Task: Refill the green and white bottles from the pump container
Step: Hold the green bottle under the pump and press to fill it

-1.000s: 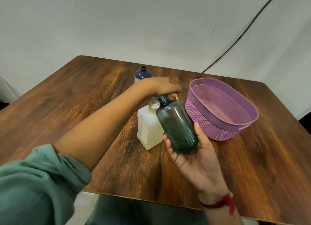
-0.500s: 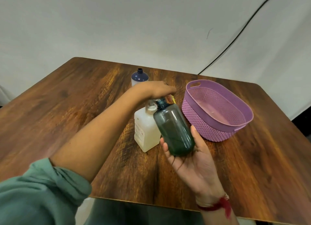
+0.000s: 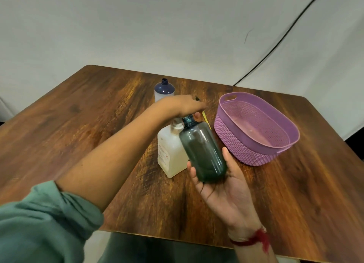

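My right hand (image 3: pixel 222 186) holds the dark green translucent bottle (image 3: pixel 202 152) above the table, tilted with its open neck up against the pump spout. My left hand (image 3: pixel 187 106) lies palm down on the pump head of the square white pump container (image 3: pixel 170 153), which stands on the table just left of the green bottle. The pump head itself is hidden under that hand. A white bottle with a dark blue top (image 3: pixel 164 90) stands uncapped farther back on the table.
A purple woven plastic basket (image 3: pixel 275 144) stands to the right of the bottles. A small yellow item (image 3: pixel 205 118) pokes out behind the green bottle. The wooden table (image 3: pixel 78 128) ends at a near edge below my arms; a black cable (image 3: pixel 275 44) hangs on the wall.
The view has shifted slightly; both hands keep their places, the left on the pump head and the right under the green bottle.
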